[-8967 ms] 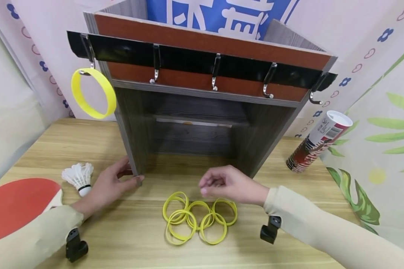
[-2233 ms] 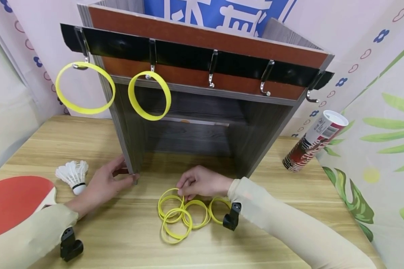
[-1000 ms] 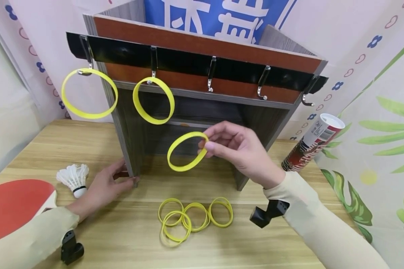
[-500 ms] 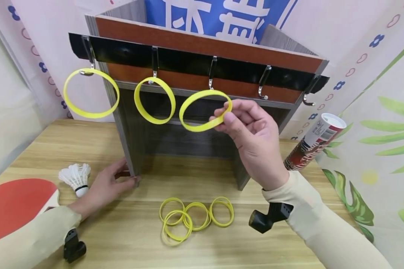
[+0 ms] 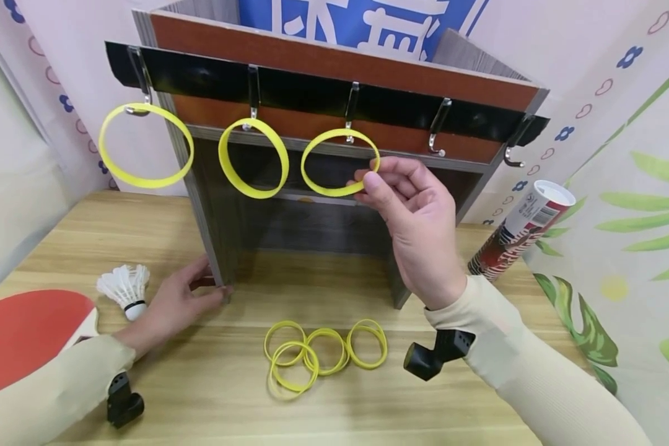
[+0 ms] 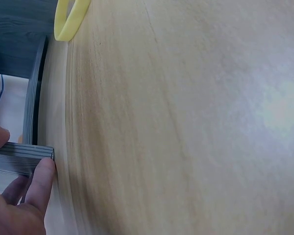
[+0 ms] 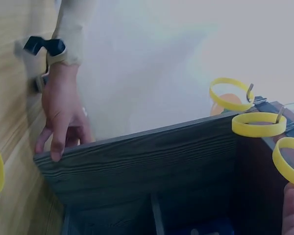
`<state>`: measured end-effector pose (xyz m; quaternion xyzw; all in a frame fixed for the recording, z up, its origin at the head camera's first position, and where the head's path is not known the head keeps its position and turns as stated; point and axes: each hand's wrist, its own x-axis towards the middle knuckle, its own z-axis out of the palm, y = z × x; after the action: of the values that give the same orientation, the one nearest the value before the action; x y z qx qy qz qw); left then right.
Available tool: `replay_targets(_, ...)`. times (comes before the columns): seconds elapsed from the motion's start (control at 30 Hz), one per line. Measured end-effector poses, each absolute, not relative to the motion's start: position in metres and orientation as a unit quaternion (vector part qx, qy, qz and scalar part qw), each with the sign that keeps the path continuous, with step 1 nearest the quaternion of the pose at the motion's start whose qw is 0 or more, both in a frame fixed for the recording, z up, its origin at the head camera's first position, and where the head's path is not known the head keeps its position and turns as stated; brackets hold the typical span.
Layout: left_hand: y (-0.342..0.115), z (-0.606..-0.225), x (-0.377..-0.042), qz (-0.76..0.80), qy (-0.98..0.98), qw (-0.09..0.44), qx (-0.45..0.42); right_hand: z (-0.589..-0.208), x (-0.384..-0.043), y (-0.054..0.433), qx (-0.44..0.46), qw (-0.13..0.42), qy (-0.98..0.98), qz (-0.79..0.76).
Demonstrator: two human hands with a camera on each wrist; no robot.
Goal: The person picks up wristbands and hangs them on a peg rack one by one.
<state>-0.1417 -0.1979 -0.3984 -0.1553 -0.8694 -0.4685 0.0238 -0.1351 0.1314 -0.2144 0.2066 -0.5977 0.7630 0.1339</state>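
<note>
In the head view my right hand (image 5: 418, 226) pinches a yellow ring (image 5: 329, 191), a thin flat band, between thumb and fingers. The ring's upper edge is at the third hook, whose tip (image 5: 349, 139) shows through it; whether it rests there I cannot tell. One yellow ring (image 5: 150, 183) hangs from the leftmost hook, another yellow ring (image 5: 259, 193) from the second. Low on the left, my left hand (image 5: 175, 303) grips the front edge of the cabinet's side panel (image 5: 212, 217). Several loose yellow rings (image 5: 366, 365) lie partly overlapping on the table.
Two bare hooks, the fourth hook (image 5: 437, 130) and the fifth hook (image 5: 517, 145), project at the right. A shuttlecock (image 5: 124, 286) and a red table tennis bat (image 5: 33, 334) lie left. A printed tube (image 5: 521, 229) stands right of the cabinet.
My right hand has taken a ring from the table and raised it to the third hook. Earlier, a ring was added on the second hook. My left hand has stayed at the panel.
</note>
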Motion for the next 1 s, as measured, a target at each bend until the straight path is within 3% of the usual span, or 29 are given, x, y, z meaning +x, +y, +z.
replay_targets(0.67,-0.198,-0.400,-0.142,-0.458,-0.873,0.041,-0.163,-0.228,-0.135,0.140,0.220,0.054,-0.668,0.709)
replay_targets(1.0,-0.199,-0.401,-0.142,-0.465,-0.870,0.034,-0.159,-0.282,-0.135,0.131,0.281,-0.087,-0.771,0.565)
